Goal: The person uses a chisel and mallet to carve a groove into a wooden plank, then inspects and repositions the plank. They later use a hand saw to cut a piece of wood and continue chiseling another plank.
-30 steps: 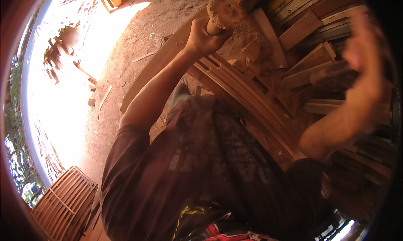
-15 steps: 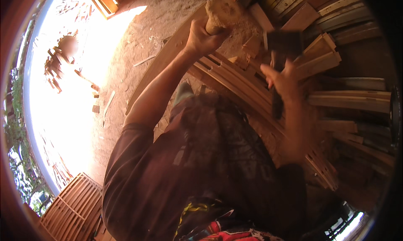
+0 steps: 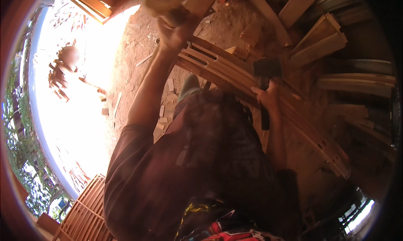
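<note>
My left hand (image 3: pixel 175 33) is raised at the top, closed around the thick handle of a wooden mallet (image 3: pixel 164 1) with a pale, round, worn head, blurred by motion. A wooden plank (image 3: pixel 201 4) shows just behind and beside this hand; whether they touch I cannot tell. My right hand (image 3: pixel 270 96), right of my body, is wrapped round a short black-handled tool (image 3: pixel 268 68) with a broad, dark, blocky head, held head up. Whether that tool is a hammer or a hatchet I cannot make out. Beneath it runs a stack of long grooved wooden strips (image 3: pixel 235 73).
Wood offcuts (image 3: pixel 170 85) lie on the dirt floor by my foot (image 3: pixel 189 86). Boards (image 3: pixel 321 44) are piled at the right. A slatted wooden frame (image 3: pixel 82 211) stands at the lower left. Another person (image 3: pixel 67 60) is in the bright area at left.
My left hand has moved up and left with the mallet. My right hand has come lower and slightly left with its tool. More of the strips and offcuts shows.
</note>
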`<state>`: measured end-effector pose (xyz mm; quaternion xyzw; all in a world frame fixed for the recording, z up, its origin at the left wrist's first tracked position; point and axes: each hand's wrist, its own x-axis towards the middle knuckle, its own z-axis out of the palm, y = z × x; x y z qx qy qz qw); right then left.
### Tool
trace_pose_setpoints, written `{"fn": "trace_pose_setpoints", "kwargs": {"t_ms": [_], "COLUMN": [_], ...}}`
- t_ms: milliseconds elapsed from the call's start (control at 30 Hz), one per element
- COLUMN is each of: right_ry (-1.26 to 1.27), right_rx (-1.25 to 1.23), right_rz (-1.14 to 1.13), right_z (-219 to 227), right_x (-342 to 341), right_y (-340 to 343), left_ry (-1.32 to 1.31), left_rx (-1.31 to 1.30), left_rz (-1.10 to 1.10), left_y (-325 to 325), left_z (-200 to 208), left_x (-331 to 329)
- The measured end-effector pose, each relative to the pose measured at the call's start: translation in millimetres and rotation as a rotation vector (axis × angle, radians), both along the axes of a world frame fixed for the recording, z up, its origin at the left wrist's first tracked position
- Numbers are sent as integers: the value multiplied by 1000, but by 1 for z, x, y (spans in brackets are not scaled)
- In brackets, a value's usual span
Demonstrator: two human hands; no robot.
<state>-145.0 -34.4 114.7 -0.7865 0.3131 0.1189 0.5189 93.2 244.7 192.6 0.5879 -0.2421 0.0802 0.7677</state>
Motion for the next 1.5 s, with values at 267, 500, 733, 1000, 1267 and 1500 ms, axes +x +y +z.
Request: {"fn": "trace_pose_setpoints", "kwargs": {"t_ms": [267, 500, 733, 1000, 1267, 1500], "right_ry": [-111, -135, -46, 115, -26, -101], "right_rx": [-100, -95, 90, 168, -229, -406], "right_rz": [165, 99, -31, 42, 266, 350], "right_z": [-16, -20, -8, 7, -3, -9], "right_x": [-1, -3, 1, 1, -73, -87], "right_y": [-8, -6, 2, -17, -54, -57], "left_ry": [-382, 270, 381, -363, -321, -320], "left_rx": [534, -98, -292, 552, 641, 576], "left_rz": [142, 177, 274, -439, -516, -378], "left_y": [2, 51, 87, -100, -116, -95], "left_z": [-32, -29, -33, -19, -5, 10], "left_x": [-11, 26, 28, -101, -128, -114]}}
